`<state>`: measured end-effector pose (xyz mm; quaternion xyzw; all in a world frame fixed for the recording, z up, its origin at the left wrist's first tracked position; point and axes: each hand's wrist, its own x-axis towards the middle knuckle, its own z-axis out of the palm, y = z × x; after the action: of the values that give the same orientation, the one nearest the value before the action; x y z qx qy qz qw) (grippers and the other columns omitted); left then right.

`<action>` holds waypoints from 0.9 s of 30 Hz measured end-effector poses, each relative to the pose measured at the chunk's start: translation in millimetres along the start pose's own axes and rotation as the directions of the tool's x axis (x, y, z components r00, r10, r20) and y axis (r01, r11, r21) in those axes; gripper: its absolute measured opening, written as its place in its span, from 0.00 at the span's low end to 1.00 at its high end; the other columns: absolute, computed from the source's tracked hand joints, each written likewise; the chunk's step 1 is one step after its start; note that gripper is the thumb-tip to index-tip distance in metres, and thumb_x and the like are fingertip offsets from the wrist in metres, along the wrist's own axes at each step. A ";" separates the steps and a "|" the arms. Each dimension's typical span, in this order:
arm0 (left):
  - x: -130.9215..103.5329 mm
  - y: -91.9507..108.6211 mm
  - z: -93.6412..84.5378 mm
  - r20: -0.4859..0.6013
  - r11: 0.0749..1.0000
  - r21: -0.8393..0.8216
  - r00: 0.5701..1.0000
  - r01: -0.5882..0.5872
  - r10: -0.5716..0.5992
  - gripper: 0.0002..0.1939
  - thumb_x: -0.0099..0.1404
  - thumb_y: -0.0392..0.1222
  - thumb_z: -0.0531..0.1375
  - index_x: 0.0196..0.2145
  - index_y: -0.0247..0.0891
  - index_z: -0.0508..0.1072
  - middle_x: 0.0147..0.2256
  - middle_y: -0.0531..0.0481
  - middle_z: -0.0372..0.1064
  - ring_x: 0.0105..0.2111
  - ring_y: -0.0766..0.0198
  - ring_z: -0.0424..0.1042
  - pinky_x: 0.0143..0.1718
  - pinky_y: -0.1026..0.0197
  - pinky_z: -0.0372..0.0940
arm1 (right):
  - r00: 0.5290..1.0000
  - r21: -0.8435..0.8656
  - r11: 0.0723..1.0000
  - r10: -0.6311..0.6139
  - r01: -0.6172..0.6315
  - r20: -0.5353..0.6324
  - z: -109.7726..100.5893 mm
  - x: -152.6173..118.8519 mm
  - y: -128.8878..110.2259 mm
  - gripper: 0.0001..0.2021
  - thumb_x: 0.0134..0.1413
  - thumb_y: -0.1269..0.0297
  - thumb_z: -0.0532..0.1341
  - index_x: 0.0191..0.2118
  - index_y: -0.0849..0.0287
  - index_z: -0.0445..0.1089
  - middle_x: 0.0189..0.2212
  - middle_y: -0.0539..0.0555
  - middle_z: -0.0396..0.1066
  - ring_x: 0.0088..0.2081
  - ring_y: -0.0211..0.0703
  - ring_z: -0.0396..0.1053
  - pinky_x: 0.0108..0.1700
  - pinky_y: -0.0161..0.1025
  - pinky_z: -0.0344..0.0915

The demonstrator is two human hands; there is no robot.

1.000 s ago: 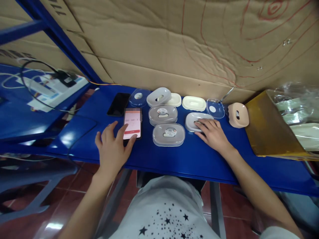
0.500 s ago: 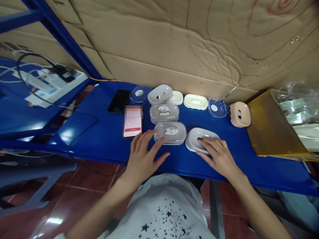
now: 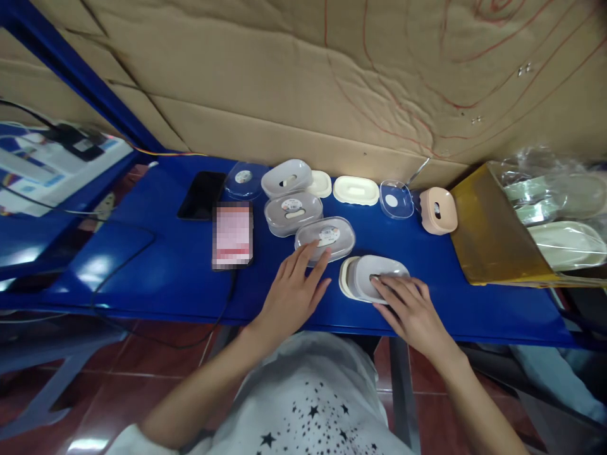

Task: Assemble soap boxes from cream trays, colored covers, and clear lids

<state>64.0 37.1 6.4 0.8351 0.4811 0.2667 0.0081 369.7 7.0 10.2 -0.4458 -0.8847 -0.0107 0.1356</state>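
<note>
My left hand [image 3: 298, 284], fingers apart, touches the near edge of a grey oval box with a clear lid and round label [image 3: 325, 237]. My right hand [image 3: 410, 306] has its fingertips in the slot of a grey oval shell [image 3: 379, 272], which sits off-centre over a cream base [image 3: 348, 285]. Behind are a second lidded grey box [image 3: 284, 215], a tilted grey shell [image 3: 286, 177], two cream bases [image 3: 355, 189] and two clear lids [image 3: 396, 199]. A peach box [image 3: 439, 210] stands at the right.
A lit phone [image 3: 232, 235] and a dark phone [image 3: 202, 194] lie to the left, with a black cable. An open carton [image 3: 493, 227] holding wrapped pieces stands at the right. Cardboard [image 3: 284, 82] walls the back. Power strips sit at the far left.
The lidded box by my left hand has shifted and turned away from the front edge. The grey shell at my right hand has slid right, baring more cream base. The view has moved right.
</note>
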 end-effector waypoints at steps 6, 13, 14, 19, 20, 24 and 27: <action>-18.5 14.6 8.4 0.059 0.963 -0.263 0.996 -0.053 0.071 0.28 0.81 0.53 0.60 0.72 0.45 0.61 0.66 0.35 0.68 0.63 0.44 0.74 0.61 0.40 0.76 | 0.998 0.063 0.997 -0.054 0.052 0.043 -1.3 2.6 -18.7 0.36 0.77 0.66 0.58 0.82 0.47 0.45 0.65 0.60 0.75 0.63 0.59 0.75 0.63 0.60 0.68; -31.8 6.2 12.1 0.118 0.945 -0.325 0.992 -0.012 0.054 0.29 0.80 0.55 0.60 0.73 0.49 0.60 0.69 0.36 0.63 0.65 0.44 0.72 0.61 0.38 0.77 | 0.980 0.217 0.964 -0.177 0.155 0.087 13.6 18.3 -41.7 0.32 0.77 0.71 0.55 0.80 0.45 0.53 0.69 0.55 0.72 0.71 0.53 0.68 0.72 0.62 0.66; -32.0 4.1 10.9 0.111 0.955 -0.293 0.992 -0.033 0.068 0.26 0.80 0.53 0.60 0.70 0.48 0.63 0.69 0.36 0.63 0.66 0.42 0.71 0.62 0.36 0.75 | 0.976 0.250 0.951 -0.205 0.182 0.069 14.3 20.8 -39.4 0.30 0.78 0.68 0.56 0.79 0.47 0.55 0.70 0.56 0.71 0.72 0.53 0.67 0.71 0.61 0.67; -34.8 -5.4 6.4 0.104 0.971 -0.224 0.989 -0.080 0.105 0.18 0.78 0.46 0.64 0.62 0.43 0.71 0.71 0.36 0.61 0.68 0.41 0.68 0.65 0.34 0.73 | 0.985 0.274 0.959 -0.027 0.074 -0.172 15.9 54.0 26.6 0.24 0.80 0.65 0.51 0.75 0.48 0.63 0.68 0.56 0.73 0.71 0.51 0.68 0.70 0.58 0.69; -35.4 -6.6 6.3 0.102 0.970 -0.230 0.989 -0.081 0.107 0.18 0.78 0.46 0.65 0.62 0.43 0.71 0.71 0.36 0.61 0.68 0.41 0.68 0.65 0.35 0.73 | 0.980 0.223 0.974 0.080 -0.039 -0.181 17.8 65.0 46.3 0.24 0.80 0.63 0.52 0.75 0.51 0.63 0.70 0.59 0.70 0.73 0.53 0.66 0.72 0.58 0.66; -36.5 -9.3 6.0 0.094 0.961 -0.269 0.991 -0.068 0.096 0.18 0.77 0.46 0.65 0.61 0.43 0.72 0.71 0.36 0.61 0.68 0.42 0.68 0.65 0.35 0.73 | 0.952 0.091 0.965 0.259 -0.247 -0.162 29.0 101.5 107.3 0.32 0.78 0.48 0.56 0.73 0.68 0.63 0.70 0.75 0.67 0.73 0.70 0.63 0.75 0.66 0.57; -37.1 -9.7 4.5 0.092 0.953 -0.301 0.993 -0.043 0.073 0.17 0.78 0.47 0.65 0.60 0.43 0.71 0.70 0.36 0.61 0.69 0.43 0.68 0.66 0.35 0.72 | 0.941 0.107 0.956 0.289 -0.274 -0.177 27.5 100.6 116.2 0.27 0.78 0.45 0.56 0.61 0.65 0.75 0.53 0.72 0.79 0.58 0.63 0.76 0.67 0.61 0.67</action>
<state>43.7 13.4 -16.4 0.8505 0.4095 0.2936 0.1508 398.5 159.9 -3.0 -0.5587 -0.7945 0.0022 0.2378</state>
